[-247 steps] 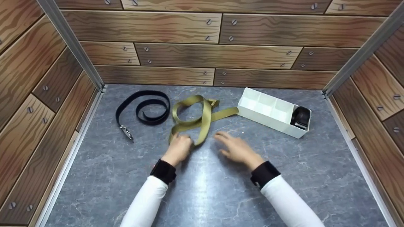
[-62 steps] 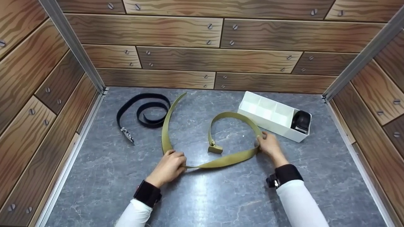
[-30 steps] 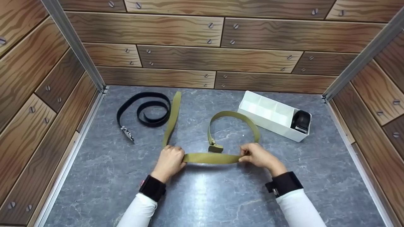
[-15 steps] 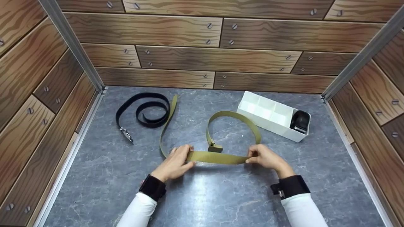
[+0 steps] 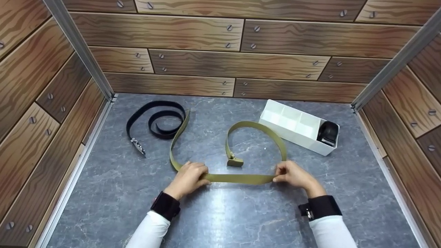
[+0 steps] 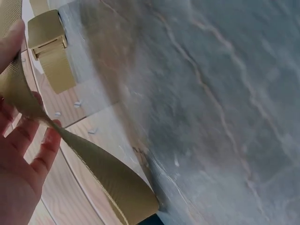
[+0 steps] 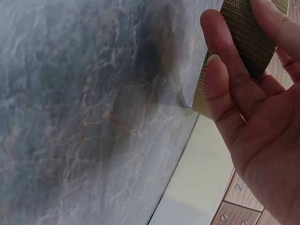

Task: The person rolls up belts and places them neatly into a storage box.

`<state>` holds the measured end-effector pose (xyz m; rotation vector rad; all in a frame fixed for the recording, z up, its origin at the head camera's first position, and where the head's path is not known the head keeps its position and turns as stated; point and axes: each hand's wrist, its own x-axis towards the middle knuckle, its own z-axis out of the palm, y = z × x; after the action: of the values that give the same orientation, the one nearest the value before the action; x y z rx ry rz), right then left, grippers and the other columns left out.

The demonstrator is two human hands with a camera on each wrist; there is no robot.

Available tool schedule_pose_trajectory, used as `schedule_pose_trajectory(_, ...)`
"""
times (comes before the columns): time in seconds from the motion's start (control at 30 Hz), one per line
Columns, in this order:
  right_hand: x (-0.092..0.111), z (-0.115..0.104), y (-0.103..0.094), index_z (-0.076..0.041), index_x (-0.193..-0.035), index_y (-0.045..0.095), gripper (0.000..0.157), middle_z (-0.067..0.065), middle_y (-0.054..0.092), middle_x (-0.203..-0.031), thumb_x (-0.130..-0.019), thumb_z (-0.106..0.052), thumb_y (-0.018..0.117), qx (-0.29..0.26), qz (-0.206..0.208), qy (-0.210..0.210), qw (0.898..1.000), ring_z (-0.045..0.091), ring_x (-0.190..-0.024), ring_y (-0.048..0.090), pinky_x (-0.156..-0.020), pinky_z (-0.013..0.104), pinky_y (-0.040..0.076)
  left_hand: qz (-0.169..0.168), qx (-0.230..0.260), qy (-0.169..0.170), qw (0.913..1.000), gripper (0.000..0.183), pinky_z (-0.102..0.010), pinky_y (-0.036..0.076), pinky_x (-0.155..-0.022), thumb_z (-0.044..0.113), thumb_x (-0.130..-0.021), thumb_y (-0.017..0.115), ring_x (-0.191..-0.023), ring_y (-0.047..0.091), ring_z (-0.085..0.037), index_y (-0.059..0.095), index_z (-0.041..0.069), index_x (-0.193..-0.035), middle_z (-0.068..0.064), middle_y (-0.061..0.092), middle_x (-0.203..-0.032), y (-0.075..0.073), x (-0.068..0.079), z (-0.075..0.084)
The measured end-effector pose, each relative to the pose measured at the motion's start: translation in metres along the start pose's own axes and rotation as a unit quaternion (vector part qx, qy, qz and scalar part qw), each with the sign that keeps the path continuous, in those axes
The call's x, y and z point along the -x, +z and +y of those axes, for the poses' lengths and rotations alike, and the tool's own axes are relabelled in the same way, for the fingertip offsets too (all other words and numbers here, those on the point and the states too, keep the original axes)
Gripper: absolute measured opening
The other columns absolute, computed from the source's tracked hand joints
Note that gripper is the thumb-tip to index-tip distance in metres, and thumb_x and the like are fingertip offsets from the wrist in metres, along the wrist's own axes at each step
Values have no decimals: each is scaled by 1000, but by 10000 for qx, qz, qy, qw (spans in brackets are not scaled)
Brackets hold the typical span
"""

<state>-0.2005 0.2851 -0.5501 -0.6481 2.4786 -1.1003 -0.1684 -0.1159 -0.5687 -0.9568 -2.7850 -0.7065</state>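
Pinching the olive belt [image 5: 237,178], the left hand [image 5: 187,179] and right hand [image 5: 297,176] hold a span between them over the desk [image 5: 262,220], beside a black belt [image 5: 151,104] whose buckle [image 5: 138,146] shows detail too small to read.

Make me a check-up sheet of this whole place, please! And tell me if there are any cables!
Surface: grey, marble-patterned.
Job's things: one olive belt, its buckle at one end.
Clutter: a coiled black belt beside the olive belt's free end; a white box with dividers, holding a black item in one end compartment.
Hands: left hand and right hand both hold the olive belt, one stretch between them.
Cables: nothing seen.
Surroundings: wood-patterned walls; metal posts at the corners.
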Motion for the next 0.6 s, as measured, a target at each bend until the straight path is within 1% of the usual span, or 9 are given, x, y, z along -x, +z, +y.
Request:
schedule_pose_trajectory(0.13, 4, 4, -2, -7, -73, 64, 15, -3, 61, -70, -78, -6, 79, 24, 80, 47, 10000, 9, -64, 54, -59, 25, 46, 215, -297, 232, 9991, 20, -40, 44, -82, 25, -76, 82, -78, 61, -18, 64, 16, -78, 6, 60, -77, 0, 3, -3)
schedule_pose_trajectory(0.23, 8, 9, -5, -7, -72, 64, 16, -3, 61, -70, -77, -7, 79, 107, 146, 76, 9998, 9, -65, 54, -60, 25, 46, 320, -632, 411, 9966, 18, -39, 44, -82, 21, -74, 83, -78, 63, -19, 67, 15, -78, 5, 62, -77, -1, 5, -6)
schedule_pose_trajectory(0.37, 16, 17, -13, -7, -71, 63, 17, -2, 61, -71, -77, -5, 79, 188, 217, 126, 9995, 9, -65, 54, -61, 26, 46, 562, -1032, 503, 9918, 16, -39, 45, -81, 16, -71, 83, -75, 63, -19, 68, 15, -74, 4, 63, -74, -3, 11, -16)
schedule_pose_trajectory(0.43, 19, 23, -18, -6, -71, 62, 17, -1, 60, -70, -76, -3, 79, 239, 323, 126, 9991, 8, -65, 53, -61, 25, 46, 686, -1125, 406, 9904, 14, -39, 46, -79, 14, -70, 82, -74, 63, -20, 68, 15, -72, 3, 64, -74, -4, 14, -22)
schedule_pose_trajectory(0.47, 21, 25, -20, -5, -71, 62, 17, -1, 60, -70, -76, -2, 78, 283, 388, 125, 9988, 7, -64, 52, -61, 25, 45, 705, -1152, 303, 9904, 13, -40, 46, -78, 13, -70, 82, -73, 64, -21, 68, 15, -72, 3, 64, -73, -6, 17, -25)
schedule_pose_trajectory(0.6, 24, 33, -28, -4, -70, 61, 18, 0, 59, -70, -76, 1, 77, 561, 721, 206, 9956, 9, -64, 51, -60, 26, 44, 656, -1284, -249, 9892, 12, -42, 46, -72, 12, -72, 80, -69, 65, -23, 69, 15, -70, 1, 66, -73, -12, 25, -34)
